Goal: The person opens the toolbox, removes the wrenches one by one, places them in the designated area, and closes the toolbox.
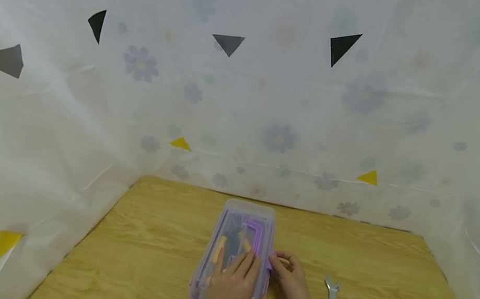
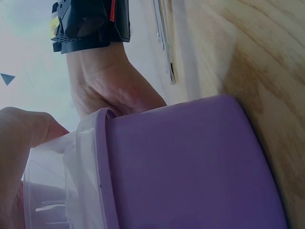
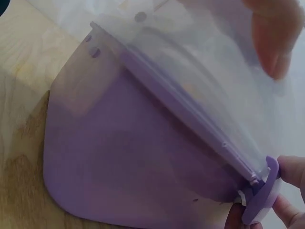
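A purple toolbox (image 1: 205, 270) with a clear lid (image 1: 249, 208) stands on the wooden table, its long side running away from me. Through the lid show yellow and dark items, too blurred to name. My left hand (image 1: 232, 296) lies on top of the lid with fingers stretched forward. On the box's right side, my right hand (image 1: 293, 285) pinches a purple latch (image 3: 262, 193) between thumb and fingers. The latch tilts out from the rim in the right wrist view. A purple handle (image 1: 258, 234) is set in the lid.
Several metal wrenches, including an open-end wrench (image 1: 332, 297), lie on the wooden table (image 1: 148, 240) to the right of the right hand. A pale flowered sheet (image 1: 247, 108) with dark and yellow triangles encloses the table at the back and sides.
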Action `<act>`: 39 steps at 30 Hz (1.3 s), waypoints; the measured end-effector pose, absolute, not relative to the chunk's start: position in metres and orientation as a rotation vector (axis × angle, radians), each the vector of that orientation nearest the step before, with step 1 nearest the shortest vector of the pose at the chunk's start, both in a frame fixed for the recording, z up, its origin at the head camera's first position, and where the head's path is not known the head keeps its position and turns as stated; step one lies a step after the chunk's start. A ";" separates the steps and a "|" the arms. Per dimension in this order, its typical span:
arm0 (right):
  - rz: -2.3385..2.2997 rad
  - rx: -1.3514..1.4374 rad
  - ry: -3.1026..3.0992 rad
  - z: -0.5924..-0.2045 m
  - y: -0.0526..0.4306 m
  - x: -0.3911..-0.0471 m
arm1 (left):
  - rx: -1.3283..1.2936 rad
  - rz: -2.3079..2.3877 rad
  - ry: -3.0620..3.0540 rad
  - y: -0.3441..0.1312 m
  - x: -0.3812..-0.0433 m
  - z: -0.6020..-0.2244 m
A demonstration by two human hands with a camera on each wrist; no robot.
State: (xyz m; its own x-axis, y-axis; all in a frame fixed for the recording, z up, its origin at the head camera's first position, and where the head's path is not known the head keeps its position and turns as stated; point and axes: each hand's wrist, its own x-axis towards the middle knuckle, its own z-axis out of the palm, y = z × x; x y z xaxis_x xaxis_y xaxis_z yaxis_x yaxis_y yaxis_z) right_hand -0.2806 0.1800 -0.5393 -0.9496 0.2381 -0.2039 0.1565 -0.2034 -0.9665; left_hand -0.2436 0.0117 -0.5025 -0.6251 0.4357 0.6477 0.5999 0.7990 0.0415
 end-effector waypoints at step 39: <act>2.548 -0.235 -1.899 -0.543 0.155 -0.269 | -0.819 -0.286 -2.343 0.002 -0.234 -0.496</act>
